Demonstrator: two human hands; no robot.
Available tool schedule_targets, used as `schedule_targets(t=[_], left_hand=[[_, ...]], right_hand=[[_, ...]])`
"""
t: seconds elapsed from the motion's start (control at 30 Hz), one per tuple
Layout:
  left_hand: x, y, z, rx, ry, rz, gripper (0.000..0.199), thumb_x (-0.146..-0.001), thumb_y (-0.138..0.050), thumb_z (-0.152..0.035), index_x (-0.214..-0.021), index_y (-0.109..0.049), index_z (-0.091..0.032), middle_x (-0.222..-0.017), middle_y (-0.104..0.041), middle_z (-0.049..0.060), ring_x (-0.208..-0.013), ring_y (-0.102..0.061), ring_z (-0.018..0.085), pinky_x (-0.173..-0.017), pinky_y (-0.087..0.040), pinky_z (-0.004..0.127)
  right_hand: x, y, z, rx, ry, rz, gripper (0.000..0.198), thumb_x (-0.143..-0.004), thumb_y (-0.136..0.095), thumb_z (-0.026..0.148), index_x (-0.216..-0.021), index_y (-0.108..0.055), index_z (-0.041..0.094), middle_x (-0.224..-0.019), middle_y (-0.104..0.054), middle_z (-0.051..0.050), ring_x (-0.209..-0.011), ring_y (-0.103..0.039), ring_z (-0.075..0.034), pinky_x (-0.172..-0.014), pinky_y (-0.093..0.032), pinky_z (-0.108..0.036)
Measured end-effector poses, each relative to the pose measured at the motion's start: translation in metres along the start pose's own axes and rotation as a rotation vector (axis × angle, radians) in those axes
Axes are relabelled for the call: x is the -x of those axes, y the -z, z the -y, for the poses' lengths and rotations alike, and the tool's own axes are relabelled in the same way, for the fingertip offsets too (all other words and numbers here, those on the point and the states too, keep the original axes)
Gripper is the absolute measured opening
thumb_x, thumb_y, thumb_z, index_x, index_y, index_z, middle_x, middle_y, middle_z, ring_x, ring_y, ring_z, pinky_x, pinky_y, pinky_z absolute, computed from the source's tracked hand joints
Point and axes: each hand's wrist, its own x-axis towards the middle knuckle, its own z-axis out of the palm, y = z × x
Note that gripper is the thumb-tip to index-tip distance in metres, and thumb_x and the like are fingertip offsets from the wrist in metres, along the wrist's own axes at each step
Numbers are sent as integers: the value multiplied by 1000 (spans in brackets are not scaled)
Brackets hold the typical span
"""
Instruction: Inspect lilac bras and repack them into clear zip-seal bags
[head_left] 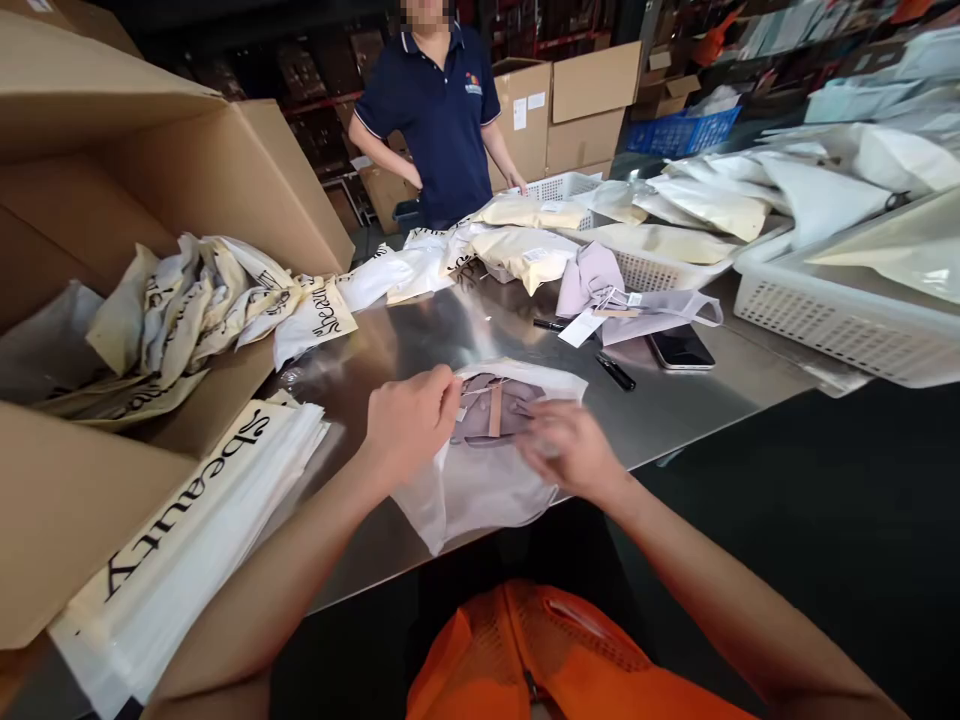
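Note:
A white translucent plastic bag [487, 490] lies at the table's front edge, its mouth held apart. Inside it a mauve garment [514, 400] with a tan tag shows through the opening. My left hand [411, 425] is closed, pinching the left edge of the bag's mouth. At the right side of the opening is my right hand [570, 445], its fingers bent and smeared by motion, so its grip is unclear. Beyond the bag lies another mauve garment [592, 280] with a white tag, a black marker [616, 371] and a phone [682, 347].
An open cardboard box [292, 180] with several filled bags stands left. Below it lies a stack of printed bags [217, 510]. White baskets [847, 320] of packed bags stand right. Across the metal table [420, 345] a person in a navy shirt [435, 110] stands near more packages [517, 250].

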Motion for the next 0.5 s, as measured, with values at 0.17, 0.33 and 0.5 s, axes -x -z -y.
schedule_targets(t=[0.17,0.33,0.5], left_hand=[[0,2,-6,-87,-94,44,34,-100,-33,-35,-92,-62,-20,-83,-70,6,-71,-65,21,-55,-25,31],[-6,2,15,-161,-28,90,36,-101,-29,-34,-98,-62,-18,-87,-68,10,-73,-66,24,-60,-35,30],[-18,-2,41,-47,-7,152,25,-98,-40,-33,-92,-61,-21,-91,-69,5,-83,-66,23,-66,-39,29]], right_hand=[[-21,-36,17,78,-24,590,44,-87,-57,8,-130,-59,17,-139,-55,-16,-125,-54,-36,-92,-53,-50],[-24,-10,11,-175,32,287,36,-97,-44,13,-126,-64,19,-130,-64,-9,-126,-57,-25,-100,-53,-42],[-31,61,8,-278,-499,-261,17,-94,-57,25,-96,-74,21,-92,-74,-6,-82,-71,-21,-69,-57,-32]])
